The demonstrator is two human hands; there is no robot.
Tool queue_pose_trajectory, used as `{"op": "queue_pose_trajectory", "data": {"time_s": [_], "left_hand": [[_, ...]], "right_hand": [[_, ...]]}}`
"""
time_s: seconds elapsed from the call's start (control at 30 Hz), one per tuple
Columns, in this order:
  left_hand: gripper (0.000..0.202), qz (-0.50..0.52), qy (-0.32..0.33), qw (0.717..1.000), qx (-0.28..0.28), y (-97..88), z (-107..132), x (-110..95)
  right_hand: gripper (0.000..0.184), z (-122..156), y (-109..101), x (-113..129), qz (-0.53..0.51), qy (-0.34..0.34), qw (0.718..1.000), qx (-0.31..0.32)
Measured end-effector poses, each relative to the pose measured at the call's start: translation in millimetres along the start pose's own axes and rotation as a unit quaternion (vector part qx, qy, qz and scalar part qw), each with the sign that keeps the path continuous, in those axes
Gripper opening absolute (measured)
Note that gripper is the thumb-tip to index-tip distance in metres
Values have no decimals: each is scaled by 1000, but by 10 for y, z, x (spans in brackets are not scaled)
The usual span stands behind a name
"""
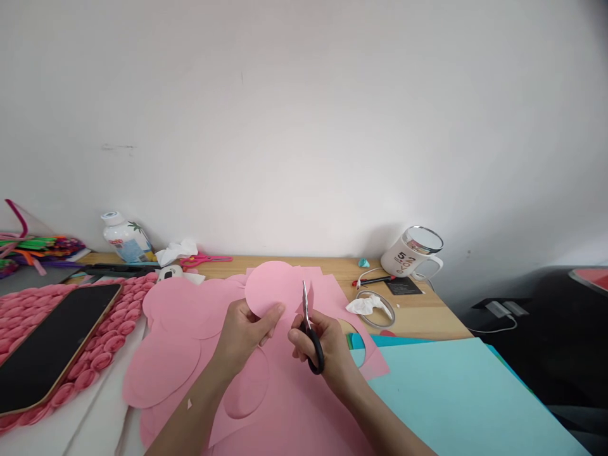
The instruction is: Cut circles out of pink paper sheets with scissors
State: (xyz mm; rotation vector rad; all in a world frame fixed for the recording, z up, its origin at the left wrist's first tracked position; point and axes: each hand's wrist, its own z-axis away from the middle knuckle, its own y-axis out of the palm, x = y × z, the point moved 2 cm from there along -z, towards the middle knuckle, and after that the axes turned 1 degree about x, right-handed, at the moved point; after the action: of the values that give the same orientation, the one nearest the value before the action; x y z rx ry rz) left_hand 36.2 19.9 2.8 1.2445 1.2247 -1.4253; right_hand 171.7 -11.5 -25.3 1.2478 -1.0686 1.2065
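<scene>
Between the thumb and fingers of my left hand (249, 332) is a pink paper circle (270, 285), its face turned toward me. My right hand (327, 348) is closed on black-handled scissors (315, 354), whose blades point up just right of the circle. A small pink scrap (311, 296) shows beside the blades. Below both hands lies a pink paper sheet (294, 418) with round holes cut in it. Several pink paper circles (161, 367) overlap in a pile left of my left hand.
A phone (52, 342) rests on a bumpy pink mat (111, 345) at left. Light blue sheets (456, 392) lie at right. Along the back stand a white bottle (126, 237) and a mug (408, 253), with pink scissors (204, 259), tissue (368, 306) and a cable between them.
</scene>
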Motion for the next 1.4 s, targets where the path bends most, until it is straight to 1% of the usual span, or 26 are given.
{"op": "queue_pose_trajectory", "data": {"time_s": [0.07,0.13,0.27,0.37,0.43,0.5,0.53,0.67,0.7,0.77,0.8,0.83,0.87,0.97,1.0,1.03,1.07,1.13,1.23,1.3,1.37,1.4], "left_hand": [[43,1,1,1000,0,-4,1,-11],[45,-3,4,1000,-2,-10,-5,-13],[46,3,7,1000,5,-20,-20,1],[47,52,-1,998,20,-17,-33,22],[41,110,-6,994,25,-15,-46,40],[37,163,-6,986,31,-15,-60,59],[38,180,-5,983,36,-15,-67,69],[44,194,-4,979,58,-9,-71,93],[45,196,-2,979,61,-4,-68,94],[46,203,4,977,58,1,-61,87],[45,211,8,976,46,-3,-61,81],[45,222,14,975,21,-16,-65,73],[44,238,21,971,-16,-39,-72,66],[37,302,33,942,-143,-138,-110,62],[34,322,31,931,-170,-169,-128,70],[33,338,26,923,-184,-193,-146,82],[35,348,18,919,-185,-208,-164,96],[39,344,7,923,-174,-214,-188,124],[31,291,14,943,-159,-183,-173,134],[24,234,42,958,-161,-157,-133,113],[12,159,93,966,-183,-148,-82,85],[11,117,123,965,-198,-149,-58,74]], "right_hand": [[14,-2,-3,-6,11,11,1000,-7],[13,-8,-9,-9,6,16,999,-27],[18,-18,-42,9,-33,-6,994,-99],[19,-18,-70,14,-34,-27,989,-141],[17,-18,-80,1,-21,-33,987,-153],[18,-19,-79,-16,-5,-42,987,-154],[20,-21,-75,-22,2,-48,987,-151],[17,-26,-59,-43,39,-77,987,-133],[16,-28,-56,-55,60,-82,987,-125],[18,-35,-53,-95,135,-89,981,-107],[21,-41,-53,-123,186,-93,973,-98],[24,-49,-53,-154,241,-97,961,-91],[27,-58,-53,-184,295,-104,946,-84],[31,-93,-50,-257,428,-124,893,-65],[31,-105,-51,-271,459,-125,878,-60],[31,-114,-53,-279,481,-121,866,-58],[31,-122,-55,-282,494,-113,860,-54],[31,-130,-52,-277,507,-90,856,-42],[30,-119,-32,-247,530,-61,845,-30],[32,-104,-15,-218,555,-52,830,-30],[34,-89,-4,-190,574,-44,817,-27],[35,-83,-2,-178,582,-41,812,-24]]}}
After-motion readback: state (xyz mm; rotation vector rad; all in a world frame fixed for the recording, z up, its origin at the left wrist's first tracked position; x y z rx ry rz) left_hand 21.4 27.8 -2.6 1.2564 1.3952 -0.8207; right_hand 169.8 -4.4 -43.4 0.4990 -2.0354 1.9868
